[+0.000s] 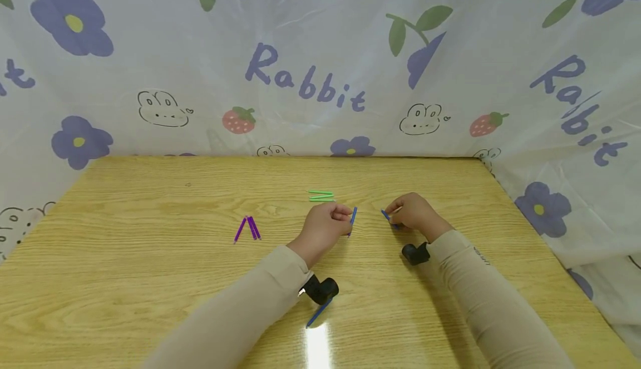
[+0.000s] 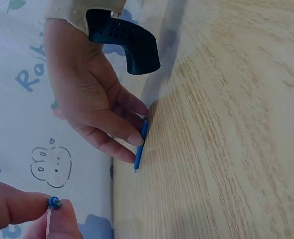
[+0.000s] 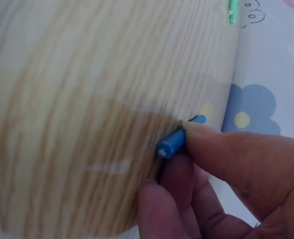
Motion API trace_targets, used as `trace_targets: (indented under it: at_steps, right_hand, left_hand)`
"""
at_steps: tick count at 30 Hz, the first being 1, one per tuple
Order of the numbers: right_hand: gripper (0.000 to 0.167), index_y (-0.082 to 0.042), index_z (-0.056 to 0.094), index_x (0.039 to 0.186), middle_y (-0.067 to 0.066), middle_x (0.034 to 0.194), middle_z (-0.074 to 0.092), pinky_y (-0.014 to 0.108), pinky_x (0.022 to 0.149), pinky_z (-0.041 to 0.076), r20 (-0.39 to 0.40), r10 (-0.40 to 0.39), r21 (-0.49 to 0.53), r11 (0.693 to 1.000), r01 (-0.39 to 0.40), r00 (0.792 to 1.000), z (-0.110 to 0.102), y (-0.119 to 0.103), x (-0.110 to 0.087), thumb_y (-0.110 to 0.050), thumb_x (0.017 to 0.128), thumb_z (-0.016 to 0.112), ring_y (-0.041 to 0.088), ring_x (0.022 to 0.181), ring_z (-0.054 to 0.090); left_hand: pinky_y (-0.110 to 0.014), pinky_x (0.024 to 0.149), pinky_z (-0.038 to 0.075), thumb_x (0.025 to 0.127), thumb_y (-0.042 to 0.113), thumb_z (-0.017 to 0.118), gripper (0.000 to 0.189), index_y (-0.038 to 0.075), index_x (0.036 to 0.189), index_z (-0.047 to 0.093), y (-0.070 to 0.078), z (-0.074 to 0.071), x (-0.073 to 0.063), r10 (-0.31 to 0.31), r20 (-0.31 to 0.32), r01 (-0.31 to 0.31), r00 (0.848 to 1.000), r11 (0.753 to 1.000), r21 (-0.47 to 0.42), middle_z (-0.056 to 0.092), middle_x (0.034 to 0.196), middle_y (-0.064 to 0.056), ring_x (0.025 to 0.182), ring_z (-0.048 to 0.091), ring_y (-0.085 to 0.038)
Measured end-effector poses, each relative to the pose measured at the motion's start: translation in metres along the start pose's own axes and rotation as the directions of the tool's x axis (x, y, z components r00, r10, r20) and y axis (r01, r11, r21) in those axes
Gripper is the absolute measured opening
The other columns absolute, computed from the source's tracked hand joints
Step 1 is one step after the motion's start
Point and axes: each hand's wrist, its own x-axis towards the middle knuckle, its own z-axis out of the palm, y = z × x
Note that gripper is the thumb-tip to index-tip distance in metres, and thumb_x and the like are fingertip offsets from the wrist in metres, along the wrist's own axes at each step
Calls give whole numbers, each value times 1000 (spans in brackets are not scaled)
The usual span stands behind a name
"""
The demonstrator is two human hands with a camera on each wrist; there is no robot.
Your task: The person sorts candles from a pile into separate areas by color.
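Observation:
My left hand (image 1: 324, 225) pinches a slim blue stick (image 1: 353, 219) between thumb and fingers, held nearly upright in the head view. Seen end-on in the left wrist view, that blue stick (image 2: 54, 202) shows a pale tip. To the right, my right hand (image 1: 414, 213) holds a second blue stick (image 1: 385, 214) low over the wooden table. The right wrist view shows this blue stick (image 3: 171, 143) against the thumb, its round end with a white centre. A third blue stick (image 1: 319, 313) lies on the table below my left wrist.
Green sticks (image 1: 321, 193) lie in a zigzag behind my left hand. Several purple sticks (image 1: 247, 229) lie slanted to its left. A black wrist camera (image 1: 320, 290) sits under each cuff. A printed cloth (image 1: 300, 124) hangs behind the wooden table (image 1: 150, 280).

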Motion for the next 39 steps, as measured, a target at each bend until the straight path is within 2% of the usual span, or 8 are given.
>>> trace_targets:
  at_steps: [7, 12, 19, 24, 30, 39]
  right_hand:
    - [27, 2, 67, 116, 12, 90, 68, 27, 65, 52, 11, 5, 10, 1000, -5, 1000, -1, 3, 3, -3, 89, 63, 15, 70, 60]
    - [25, 0, 69, 112, 11, 86, 67, 28, 64, 53, 27, -17, 11, 1000, 17, 999, -3, 8, 6, -4, 88, 65, 15, 68, 61]
    - [27, 3, 67, 115, 10, 87, 67, 28, 64, 53, 3, 0, 11, 1000, 0, 1000, -3, 2, -1, -4, 89, 64, 13, 68, 60]
    - [28, 3, 67, 116, 8, 83, 66, 26, 62, 51, -2, -11, 3, 1000, 11, 1000, -2, 5, 3, -4, 89, 64, 12, 65, 57]
    - [27, 4, 67, 115, 11, 91, 67, 29, 66, 53, -7, -11, 42, 999, 11, 1000, -1, 5, 3, -2, 89, 64, 13, 71, 59]
    - [27, 5, 67, 114, 12, 91, 68, 29, 66, 53, -8, -12, 39, 999, 13, 1000, 0, 3, 3, -2, 89, 63, 13, 70, 60]
  left_hand:
    - [-38, 83, 52, 85, -5, 58, 28, -3, 112, 64, -4, 8, 10, -41, -15, 40, 999, 997, -65, 57, 97, -10, 87, 54, -20]
    - [-35, 80, 53, 88, -3, 58, 25, -2, 112, 64, -5, 15, 18, -52, -33, 49, 998, 997, -66, 58, 96, -10, 86, 56, -19]
    - [-36, 82, 54, 89, -6, 58, 23, -6, 112, 63, -7, 28, 28, -61, -51, 53, 997, 988, -144, 56, 92, -10, 83, 57, -19]
    - [-36, 82, 54, 89, -6, 58, 23, -5, 112, 63, -7, 36, 32, -69, -58, 59, 996, 985, -164, 57, 92, -10, 83, 59, -20]
    - [-33, 79, 55, 88, -8, 59, 24, -6, 112, 61, -10, 44, 37, -66, -69, 53, 995, 983, -176, 59, 94, -12, 84, 61, -22]
    - [-27, 67, 51, 86, -7, 60, 22, -6, 108, 63, -18, 54, 43, -60, -108, 42, 992, 986, -163, 60, 88, -10, 73, 57, -16]
